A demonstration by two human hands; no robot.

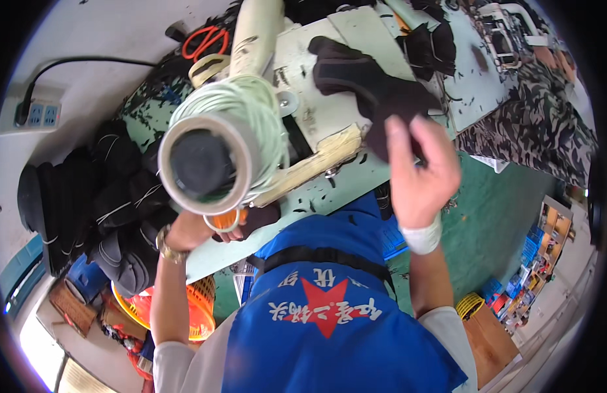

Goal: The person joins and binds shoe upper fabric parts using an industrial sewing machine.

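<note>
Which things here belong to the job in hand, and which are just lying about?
In the job, it seems:
- black cloth at the right hand
- dark piece by the left hand

Probably just lying about:
- orange basket
- camouflage cloth
- blue bin

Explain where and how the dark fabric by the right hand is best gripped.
The dark fabric is probably best pinched at the edge of its near end, coming from the person's right. It looks soft and stretches lengthwise over the pale work surface, with that end at the right hand; its far end is a longer reach.
</note>
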